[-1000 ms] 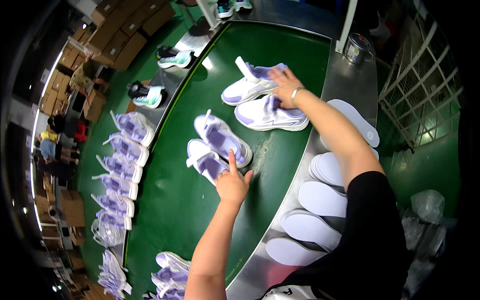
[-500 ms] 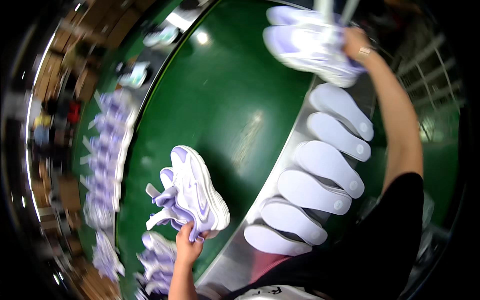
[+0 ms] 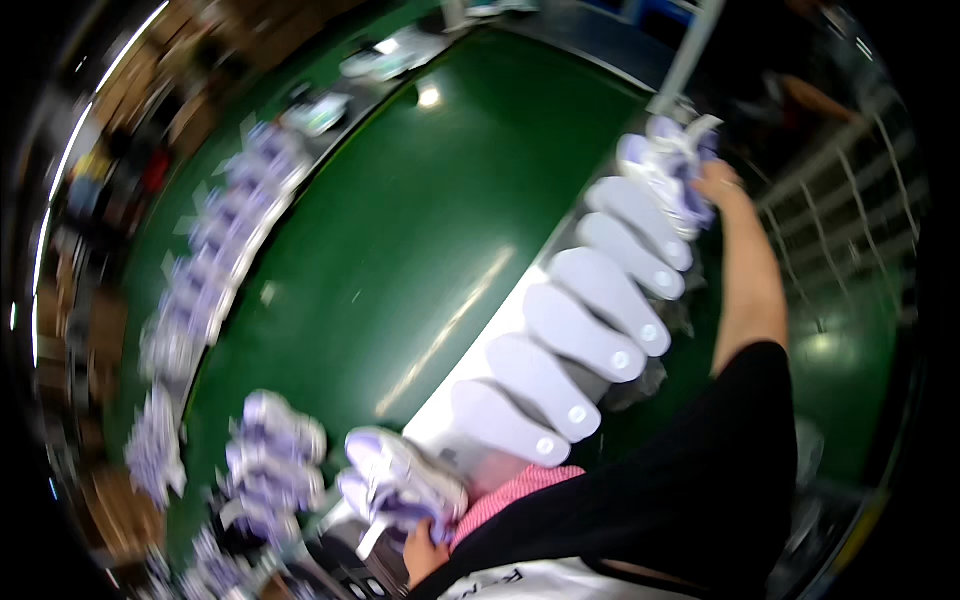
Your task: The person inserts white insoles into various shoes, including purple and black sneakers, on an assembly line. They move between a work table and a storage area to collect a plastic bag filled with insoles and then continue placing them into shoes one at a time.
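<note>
We look down on a long green conveyor belt (image 3: 400, 230) in a blurred workshop. Along its left edge lies a row of white and lilac sneakers (image 3: 215, 250), with more of them (image 3: 270, 460) bunched at the near end. Low in view, our left hand (image 3: 425, 550) grips a pair of white and lilac sneakers (image 3: 400, 485); the fingers are wrapped under them, so the shoes sit above the hand and close against our body. To the right of the belt a row of white foam insoles (image 3: 590, 330) overlaps along the metal bench (image 3: 470, 370). Far right, our right hand (image 3: 720, 185) is closed on another pair of white and lilac sneakers (image 3: 665, 165), held just past the farthest insole, with the shoes to the left of the fingers.
</note>
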Tool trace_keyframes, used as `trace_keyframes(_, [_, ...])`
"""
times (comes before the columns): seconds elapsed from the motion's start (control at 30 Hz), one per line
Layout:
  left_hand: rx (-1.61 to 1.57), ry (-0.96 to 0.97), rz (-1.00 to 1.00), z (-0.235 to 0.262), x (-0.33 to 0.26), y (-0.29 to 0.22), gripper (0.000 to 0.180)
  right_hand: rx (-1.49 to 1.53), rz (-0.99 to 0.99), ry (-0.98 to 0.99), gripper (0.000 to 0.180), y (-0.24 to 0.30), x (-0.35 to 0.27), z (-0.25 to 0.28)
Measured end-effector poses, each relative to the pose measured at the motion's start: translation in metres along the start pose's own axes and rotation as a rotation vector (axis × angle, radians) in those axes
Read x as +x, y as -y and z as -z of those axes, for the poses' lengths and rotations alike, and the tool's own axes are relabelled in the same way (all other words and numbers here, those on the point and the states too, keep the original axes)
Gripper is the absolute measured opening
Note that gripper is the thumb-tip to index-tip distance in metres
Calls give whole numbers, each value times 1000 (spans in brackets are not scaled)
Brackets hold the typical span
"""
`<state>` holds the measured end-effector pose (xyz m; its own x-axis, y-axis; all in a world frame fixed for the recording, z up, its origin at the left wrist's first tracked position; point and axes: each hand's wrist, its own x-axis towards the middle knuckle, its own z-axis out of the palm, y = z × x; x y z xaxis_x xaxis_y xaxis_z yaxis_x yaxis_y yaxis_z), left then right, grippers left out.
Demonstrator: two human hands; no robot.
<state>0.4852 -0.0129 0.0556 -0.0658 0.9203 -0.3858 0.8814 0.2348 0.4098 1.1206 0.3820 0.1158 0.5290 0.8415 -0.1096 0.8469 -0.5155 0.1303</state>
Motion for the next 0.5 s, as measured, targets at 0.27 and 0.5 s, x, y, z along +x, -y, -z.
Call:
trace_keyframes(0.27, [-166,-26,50,23,-59,22,47,680,804,58,30,51,-127,-41])
trace_keyframes(0.5, [-514,-814,-72,8,-219,76,35,190,1732,523,31,197,-557,58])
